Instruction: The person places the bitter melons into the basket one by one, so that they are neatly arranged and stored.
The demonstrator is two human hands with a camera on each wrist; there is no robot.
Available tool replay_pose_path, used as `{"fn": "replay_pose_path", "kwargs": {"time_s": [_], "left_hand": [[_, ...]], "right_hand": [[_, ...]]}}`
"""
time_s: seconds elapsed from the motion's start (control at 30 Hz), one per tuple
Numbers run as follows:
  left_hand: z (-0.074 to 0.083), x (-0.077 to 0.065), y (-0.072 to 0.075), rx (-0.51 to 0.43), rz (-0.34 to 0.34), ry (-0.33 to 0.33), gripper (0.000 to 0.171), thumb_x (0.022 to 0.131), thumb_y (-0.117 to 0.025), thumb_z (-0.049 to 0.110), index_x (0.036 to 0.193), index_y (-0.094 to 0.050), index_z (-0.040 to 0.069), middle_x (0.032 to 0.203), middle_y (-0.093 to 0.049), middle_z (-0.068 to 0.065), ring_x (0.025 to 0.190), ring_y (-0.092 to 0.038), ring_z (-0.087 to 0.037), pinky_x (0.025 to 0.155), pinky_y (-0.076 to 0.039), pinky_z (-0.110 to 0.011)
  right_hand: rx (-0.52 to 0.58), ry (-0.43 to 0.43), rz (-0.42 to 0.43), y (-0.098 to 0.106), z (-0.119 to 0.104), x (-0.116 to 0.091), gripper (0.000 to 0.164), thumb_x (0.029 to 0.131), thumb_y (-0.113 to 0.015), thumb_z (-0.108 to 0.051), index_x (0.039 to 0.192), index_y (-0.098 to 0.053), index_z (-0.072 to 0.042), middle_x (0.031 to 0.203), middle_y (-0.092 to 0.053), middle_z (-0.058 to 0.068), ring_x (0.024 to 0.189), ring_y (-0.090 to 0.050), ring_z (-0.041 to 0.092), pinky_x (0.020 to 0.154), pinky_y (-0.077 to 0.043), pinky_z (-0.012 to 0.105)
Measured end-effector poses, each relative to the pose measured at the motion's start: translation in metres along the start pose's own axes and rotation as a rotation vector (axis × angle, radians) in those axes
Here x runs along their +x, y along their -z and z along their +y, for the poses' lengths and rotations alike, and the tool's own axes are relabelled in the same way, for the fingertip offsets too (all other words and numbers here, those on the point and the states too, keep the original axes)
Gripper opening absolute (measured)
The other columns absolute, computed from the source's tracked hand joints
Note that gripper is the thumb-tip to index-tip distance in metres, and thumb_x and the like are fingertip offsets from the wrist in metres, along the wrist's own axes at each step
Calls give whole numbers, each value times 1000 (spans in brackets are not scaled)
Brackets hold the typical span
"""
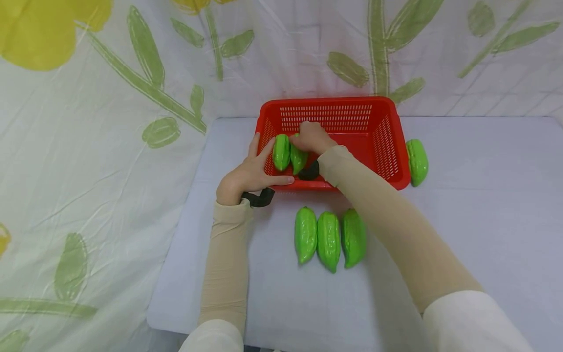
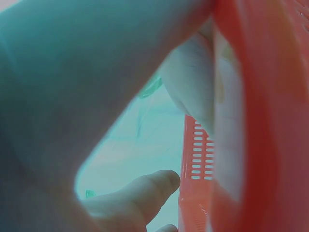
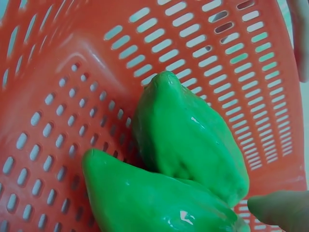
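Observation:
Two glossy green star fruit lie side by side at the left end of a red basket (image 1: 360, 99). My right hand (image 1: 313, 138) reaches in and grips the far end of the right-hand star fruit (image 1: 299, 159). The other star fruit (image 1: 281, 152) is beside it, toward the left wall. In the right wrist view, one fingertip (image 3: 275, 208) is right at the ends of both fruit. My left hand (image 1: 248, 176) rests spread on the basket's left front corner, thumb along the front rim and fingers straight toward the left rim.
Three more star fruit (image 1: 328, 239) lie in a row on the white table (image 1: 272, 293) in front of the basket. Another star fruit (image 1: 417, 162) lies against the basket's right outside wall. A flower-printed curtain (image 1: 281, 58) hangs behind and at the left.

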State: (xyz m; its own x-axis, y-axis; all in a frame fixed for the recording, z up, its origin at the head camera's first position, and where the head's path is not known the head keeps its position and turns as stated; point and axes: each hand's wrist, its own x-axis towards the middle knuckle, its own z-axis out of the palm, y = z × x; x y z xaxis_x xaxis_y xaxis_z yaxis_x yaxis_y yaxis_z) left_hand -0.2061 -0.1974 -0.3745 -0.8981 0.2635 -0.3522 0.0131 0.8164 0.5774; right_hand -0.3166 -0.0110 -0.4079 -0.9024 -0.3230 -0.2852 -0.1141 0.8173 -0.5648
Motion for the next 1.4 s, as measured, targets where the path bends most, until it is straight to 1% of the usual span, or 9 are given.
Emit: {"fn": "replay_pose_path", "kwargs": {"time_s": [0.2,0.33,0.43,0.6,0.73,0.9,1.0,1.23,1.4], "left_hand": [[-1,1,0,18,0,-8,116,86,-75,62,169,-1,31,172,26,-4,157,-24,-44,120,-37,-59],[-3,0,0,42,-7,6,116,86,-74,65,169,1,33,172,27,-2,156,-25,-44,120,-37,-59],[-4,0,0,45,-4,11,116,86,-74,65,169,1,34,172,27,-1,156,-26,-45,120,-37,-60],[-3,0,-1,33,2,8,116,85,-75,66,169,0,34,172,27,-1,156,-25,-44,120,-36,-60],[-3,0,-1,30,-1,7,116,85,-75,65,169,-1,32,173,26,-2,157,-23,-43,121,-36,-59],[-3,1,-1,27,2,1,116,85,-76,64,169,-2,31,173,26,-2,158,-21,-42,121,-36,-59],[-3,1,-1,37,0,0,116,86,-75,64,169,-1,31,173,26,-3,158,-21,-43,121,-35,-59],[-2,0,-2,36,-1,-1,116,87,-75,62,169,-1,29,173,25,-4,158,-21,-44,122,-35,-59],[-2,-1,-1,28,3,4,116,86,-75,62,169,-1,30,173,25,-3,158,-20,-43,121,-36,-60]], "right_hand": [[-13,25,43,3,-1,-2,35,105,-55,-35,113,-64,-2,102,-65,14,87,-60,26,80,-54,37],[-22,51,61,3,-2,-1,51,104,-55,-37,138,-60,0,130,-66,19,99,-61,26,94,-57,43],[-30,52,68,3,-2,0,58,105,-55,-39,148,-53,0,142,-61,18,105,-61,26,102,-56,46],[-39,59,109,4,-2,-1,56,105,-56,-38,147,-55,-1,139,-63,18,107,-63,28,101,-56,46],[-33,71,144,6,-3,-4,57,105,-56,-37,148,-53,-1,145,-60,19,117,-63,30,107,-53,47],[-2,59,146,10,0,-7,60,105,-56,-39,153,-49,-3,152,-56,17,128,-59,30,112,-49,47],[4,60,150,13,2,-7,59,105,-56,-38,152,-51,-3,150,-57,16,123,-61,30,109,-52,46],[16,60,152,21,7,-12,61,105,-56,-39,153,-49,-3,154,-54,16,137,-54,32,117,-45,48],[45,58,158,26,10,-18,60,105,-56,-39,153,-49,-5,155,-53,15,140,-52,31,119,-43,47]]}}
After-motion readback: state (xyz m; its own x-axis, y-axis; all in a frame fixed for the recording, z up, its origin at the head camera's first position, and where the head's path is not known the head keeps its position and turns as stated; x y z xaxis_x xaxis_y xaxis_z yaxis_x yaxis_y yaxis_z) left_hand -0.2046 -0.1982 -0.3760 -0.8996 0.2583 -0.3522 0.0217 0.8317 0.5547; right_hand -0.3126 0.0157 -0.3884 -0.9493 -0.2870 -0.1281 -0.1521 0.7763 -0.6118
